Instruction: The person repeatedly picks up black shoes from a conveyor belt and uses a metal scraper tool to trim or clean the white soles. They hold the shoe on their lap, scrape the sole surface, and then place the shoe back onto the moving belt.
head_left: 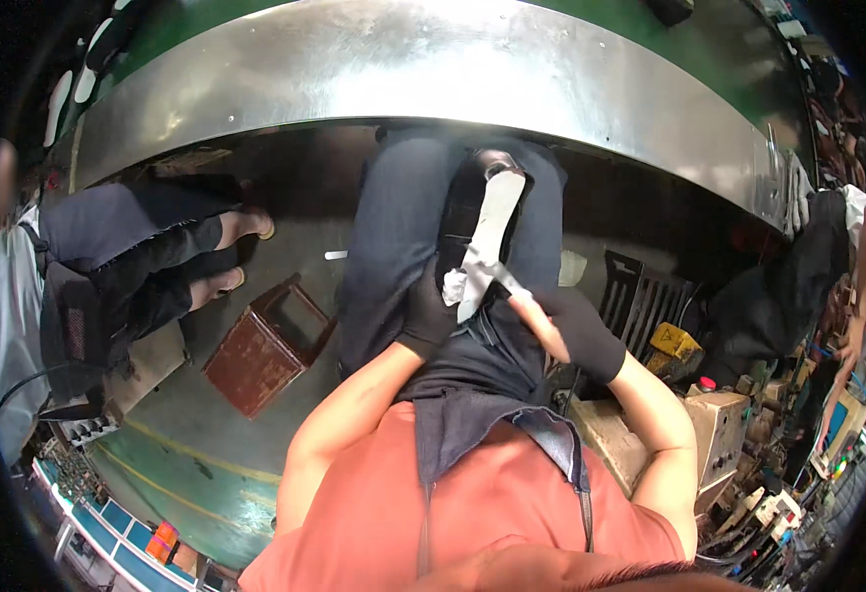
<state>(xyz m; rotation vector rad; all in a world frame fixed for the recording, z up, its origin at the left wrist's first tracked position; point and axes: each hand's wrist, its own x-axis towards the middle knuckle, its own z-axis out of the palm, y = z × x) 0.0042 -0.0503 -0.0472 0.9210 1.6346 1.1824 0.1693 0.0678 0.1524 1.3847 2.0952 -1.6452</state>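
Observation:
A dark shoe (512,222) lies bottom up between my thighs, its long pale underside (493,219) facing me. Its far end is dark and shiny. My left hand (431,301), in a black glove, is closed around the shoe's near left side. Beside those fingers sits a crumpled white piece (454,286), perhaps tissue or cloth. From the right, my right hand (566,326) reaches to the near part of the underside. It wears a dark glove with bare fingertips, pressed together. A pale, blurred bit shows at the fingertips, too smeared to name.
A curved metal bench (403,64) spans the far side. On the floor at left stands a worn brown box stool (260,355). To the right are a black slatted crate (635,296), a yellow box (675,340) and a wooden machine box (717,434). Co-workers' legs (171,266) show at left.

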